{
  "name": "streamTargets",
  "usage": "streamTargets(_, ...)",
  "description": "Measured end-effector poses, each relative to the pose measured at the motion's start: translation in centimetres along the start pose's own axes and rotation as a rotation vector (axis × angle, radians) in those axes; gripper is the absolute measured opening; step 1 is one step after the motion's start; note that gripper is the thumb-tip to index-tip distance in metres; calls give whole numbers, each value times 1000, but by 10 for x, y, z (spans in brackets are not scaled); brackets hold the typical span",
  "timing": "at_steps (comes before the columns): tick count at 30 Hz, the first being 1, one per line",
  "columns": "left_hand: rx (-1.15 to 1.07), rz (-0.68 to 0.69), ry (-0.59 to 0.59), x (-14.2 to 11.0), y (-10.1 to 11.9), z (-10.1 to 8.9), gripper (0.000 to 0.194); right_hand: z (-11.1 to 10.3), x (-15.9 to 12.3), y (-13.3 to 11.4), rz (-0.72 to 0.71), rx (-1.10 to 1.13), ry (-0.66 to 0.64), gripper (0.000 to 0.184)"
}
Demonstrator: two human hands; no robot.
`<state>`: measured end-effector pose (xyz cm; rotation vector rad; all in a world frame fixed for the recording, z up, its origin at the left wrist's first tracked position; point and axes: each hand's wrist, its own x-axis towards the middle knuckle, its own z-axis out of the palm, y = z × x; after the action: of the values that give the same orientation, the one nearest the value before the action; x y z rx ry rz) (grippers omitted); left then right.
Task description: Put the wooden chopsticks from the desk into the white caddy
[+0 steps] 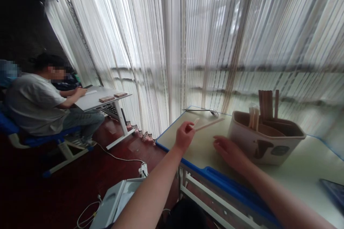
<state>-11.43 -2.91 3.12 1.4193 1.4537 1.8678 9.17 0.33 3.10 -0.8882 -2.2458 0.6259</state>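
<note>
My left hand point(185, 135) is closed over the left part of the table, its thumb and fingers pinched on a thin pale wooden stick point(211, 124) that slants out to the right. A second, shorter pale tip shows just above the fingers. My right hand point(225, 147) hovers or rests low over the table beside the bin, fingers loosely stretched, nothing seen in them. The beige plastic bin point(249, 150) stands right of it, holding brown wooden slats point(266, 104) and a bundle of lighter sticks point(253, 118) that poke above the rim.
A long thin utensil with a shiny end point(214, 113) lies at the back of the blue-edged table point(174, 130). A dark flat device point(333, 189) is at right. Curtains hang behind. Left, a person point(34, 100) sits at another desk point(90, 102); cables cross the floor.
</note>
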Motion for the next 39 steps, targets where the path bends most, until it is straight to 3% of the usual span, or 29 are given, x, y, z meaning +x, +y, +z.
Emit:
streamTargets(7,-34,56,-9,-4,4,-2,34,-1,0,-1,-359,-516,379,33)
streamTargets(12,-70,-4,-99,-7,7,3,26,7,4,-2,-373,-702,369,38)
streamTargets(19,-302,-50,6,-9,10,-2,26,5,10,4,-324,-645,475,44)
streamTargets(23,-473,-80,-25,-10,8,-6,34,6,9,3,-325,-644,556,40)
streamTargets(29,-550,-184,-49,-9,8,-7,34,0,1,-8,-400,-338,528,30)
streamTargets(32,-544,-203,-76,-8,10,-6,30,-1,-1,-12,-276,-106,443,27)
streamTargets(37,-423,-225,-130,-11,13,-7,24,0,1,-18,-125,409,422,46)
streamTargets(39,-431,-207,-112,-12,12,-9,24,-3,-1,-23,-69,616,386,37)
